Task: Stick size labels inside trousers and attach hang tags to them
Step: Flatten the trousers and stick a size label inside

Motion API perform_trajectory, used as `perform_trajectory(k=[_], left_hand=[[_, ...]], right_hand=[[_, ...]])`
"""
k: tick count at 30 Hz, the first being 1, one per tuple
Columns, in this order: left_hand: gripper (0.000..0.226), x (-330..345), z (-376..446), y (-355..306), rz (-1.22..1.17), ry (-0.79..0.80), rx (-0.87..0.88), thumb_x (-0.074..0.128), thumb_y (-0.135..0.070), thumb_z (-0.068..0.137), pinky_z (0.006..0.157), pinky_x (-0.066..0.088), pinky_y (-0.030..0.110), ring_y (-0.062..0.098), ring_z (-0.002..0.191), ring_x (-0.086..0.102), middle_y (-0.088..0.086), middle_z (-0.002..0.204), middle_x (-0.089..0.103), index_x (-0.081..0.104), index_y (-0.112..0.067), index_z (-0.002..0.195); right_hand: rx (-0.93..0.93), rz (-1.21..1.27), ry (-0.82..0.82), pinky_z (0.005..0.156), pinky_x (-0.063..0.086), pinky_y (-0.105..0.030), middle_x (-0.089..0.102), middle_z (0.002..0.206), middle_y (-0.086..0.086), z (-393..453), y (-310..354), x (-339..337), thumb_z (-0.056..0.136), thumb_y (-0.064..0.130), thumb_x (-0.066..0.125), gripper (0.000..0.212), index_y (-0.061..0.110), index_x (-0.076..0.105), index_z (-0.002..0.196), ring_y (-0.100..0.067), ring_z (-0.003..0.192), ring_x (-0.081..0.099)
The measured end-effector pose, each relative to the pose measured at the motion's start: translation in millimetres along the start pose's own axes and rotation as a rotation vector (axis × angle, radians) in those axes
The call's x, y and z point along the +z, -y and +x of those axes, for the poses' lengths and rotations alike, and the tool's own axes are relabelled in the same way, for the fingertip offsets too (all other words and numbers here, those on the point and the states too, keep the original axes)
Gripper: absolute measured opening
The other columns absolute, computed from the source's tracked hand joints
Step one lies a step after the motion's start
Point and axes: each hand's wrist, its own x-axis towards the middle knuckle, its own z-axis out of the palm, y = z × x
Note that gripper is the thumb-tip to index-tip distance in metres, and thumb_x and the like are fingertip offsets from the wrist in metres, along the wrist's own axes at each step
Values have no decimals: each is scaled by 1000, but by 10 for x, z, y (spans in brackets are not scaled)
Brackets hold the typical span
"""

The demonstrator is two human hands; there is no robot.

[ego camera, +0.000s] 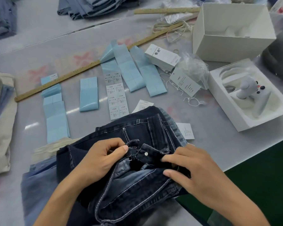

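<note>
Two hands on dark denim

Both hands, left hand (99,158) and right hand (198,168), pinch the open waistband of stiff, white-stitched dark trousers (137,168), lying lengthwise away across the near table (211,144); beyond, glossy label strips (117,97).

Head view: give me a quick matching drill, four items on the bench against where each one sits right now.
Items
1. dark jeans
2. wooden ruler
3. white label sheet
4. game controller

Places
A. in the moulded white tray at right
B. flat between the blue backing strips
C. held open at the waistband by left hand and right hand
D. lying diagonally across the table's far side

Pairs: 1-C, 2-D, 3-B, 4-A
</note>
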Motion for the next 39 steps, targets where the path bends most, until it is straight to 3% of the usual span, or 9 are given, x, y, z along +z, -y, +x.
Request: perform_trajectory(k=[4,8,13,17,20,28,30,33,39], left_hand=[[53,-99,51,-185,94,196,81,70,-21,92,93,51,21,6,116,61,-20,128,61,49,-50,132],[46,-54,188,-492,258,365,90,63,-63,87,92,54,26,-3,107,63,-26,116,65,53,-53,131],[74,38,183,-543,311,343,8,60,-92,62,88,55,31,-1,92,65,-20,100,69,42,-58,125],[110,66,140,-523,347,301,-106,52,-105,48,98,51,27,-6,106,61,-31,125,57,29,-55,144],[73,179,188,-500,338,181,-88,46,-107,47,86,53,23,-10,93,62,-30,102,66,38,-60,103],[11,112,295,-125,-476,53,-250,67,-11,96,54,56,23,17,71,73,10,92,78,77,-12,100],[19,140,262,-19,-608,-16,-264,64,-4,94,61,62,30,25,79,74,19,104,76,77,-11,105],[23,152,202,63,-767,-90,-275,62,2,90,56,61,26,22,72,73,21,98,75,76,-4,108],[28,162,179,90,-899,-117,-281,64,-4,80,61,60,32,24,73,71,21,99,70,74,-1,106]], right_hand=[[-20,-198,172,95,29,-33,40,103,25,29,107,32,102,55,42,60,66,8,150,-4,97,28],[-12,-212,185,96,26,-33,34,110,26,4,134,32,103,54,40,80,64,-28,143,-8,98,24],[-28,-166,38,106,38,-44,31,136,45,-18,241,61,88,39,73,99,46,4,160,-8,106,35],[-49,-131,-15,120,26,-58,38,128,38,-55,248,173,83,26,78,109,34,3,163,-9,119,40],[-84,1,131,127,6,-39,29,151,37,-24,201,177,93,22,63,102,38,-12,160,-2,135,25],[-112,138,26,119,29,-30,34,142,38,-9,312,299,91,5,57,89,35,12,162,-13,125,39],[-96,163,-57,97,41,-19,34,147,37,-32,315,280,95,15,52,76,43,21,159,-10,113,45],[70,236,-177,79,43,-15,46,104,31,-17,274,244,102,42,37,50,51,35,150,-6,95,52],[84,64,-382,93,44,-13,61,120,20,168,277,245,92,14,71,35,25,68,126,-9,105,54]])
